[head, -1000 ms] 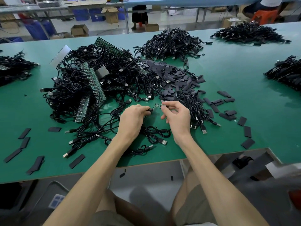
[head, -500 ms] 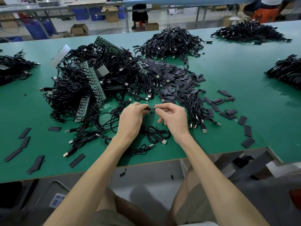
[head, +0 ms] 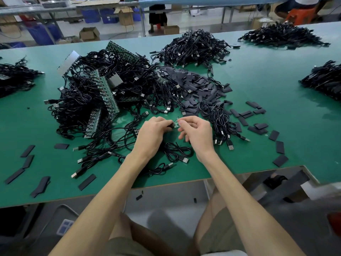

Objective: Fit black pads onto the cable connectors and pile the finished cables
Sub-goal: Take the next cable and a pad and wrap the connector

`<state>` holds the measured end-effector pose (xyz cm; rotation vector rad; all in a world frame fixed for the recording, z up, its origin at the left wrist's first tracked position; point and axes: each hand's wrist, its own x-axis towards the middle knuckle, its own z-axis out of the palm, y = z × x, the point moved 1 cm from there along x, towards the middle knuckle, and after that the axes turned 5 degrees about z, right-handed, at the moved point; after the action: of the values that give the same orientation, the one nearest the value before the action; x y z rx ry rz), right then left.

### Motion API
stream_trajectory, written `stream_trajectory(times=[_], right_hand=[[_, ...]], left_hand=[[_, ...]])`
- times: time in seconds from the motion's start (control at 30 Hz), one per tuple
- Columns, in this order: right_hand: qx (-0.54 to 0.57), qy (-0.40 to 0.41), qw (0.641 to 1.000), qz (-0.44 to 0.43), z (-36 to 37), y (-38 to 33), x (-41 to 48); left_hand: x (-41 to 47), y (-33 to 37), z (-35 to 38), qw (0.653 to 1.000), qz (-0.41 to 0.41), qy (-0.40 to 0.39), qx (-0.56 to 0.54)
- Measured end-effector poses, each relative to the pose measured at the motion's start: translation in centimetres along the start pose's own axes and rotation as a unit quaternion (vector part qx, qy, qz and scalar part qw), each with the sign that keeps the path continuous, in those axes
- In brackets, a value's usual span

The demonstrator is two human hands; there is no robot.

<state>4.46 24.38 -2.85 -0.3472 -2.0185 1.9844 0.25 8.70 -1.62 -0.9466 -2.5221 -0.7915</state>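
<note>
Connector (head: 176,124): L hand (head: 153,133) grips black end, R hand (head: 198,132) pinches green tip. Green worktop (head: 276,85) under cable heaps (head: 110,93); cartons (head: 89,34) beyond.

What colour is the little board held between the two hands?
The board is green; head view shows it.

The connector (head: 176,124) is nearly buried between left hand (head: 151,133) and right hand (head: 197,132); any pad there is too small to tell. The right-edge cable pile (head: 324,80) runs out of frame.

A green worktable (head: 273,93) fronts a pale floor (head: 199,23) (cardboard boxes (head: 89,34), blue crates (head: 90,15)) beyond.
</note>
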Motion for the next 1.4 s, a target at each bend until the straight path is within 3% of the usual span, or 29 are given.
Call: stream_trajectory(times=[0.3, 0.7, 1.4], right_hand=[[0.016, 0.017, 1.0, 0.002, 0.0, 0.2, 0.1], [0.005, -0.033, 0.999, -0.013, 0.2, -0.2, -0.2], [-0.033, 0.006, 0.999, -0.015, 0.1, -0.1, 0.0]], left_hand=[[0.1, 0.1, -0.1, 1.0, 0.013, 0.001, -0.007], [-0.1, 0.8, -0.4, 1.0, 0.002, -0.007, -0.002], [-0.1, 1.2, -0.9, 0.998, 0.003, -0.031, -0.049]])
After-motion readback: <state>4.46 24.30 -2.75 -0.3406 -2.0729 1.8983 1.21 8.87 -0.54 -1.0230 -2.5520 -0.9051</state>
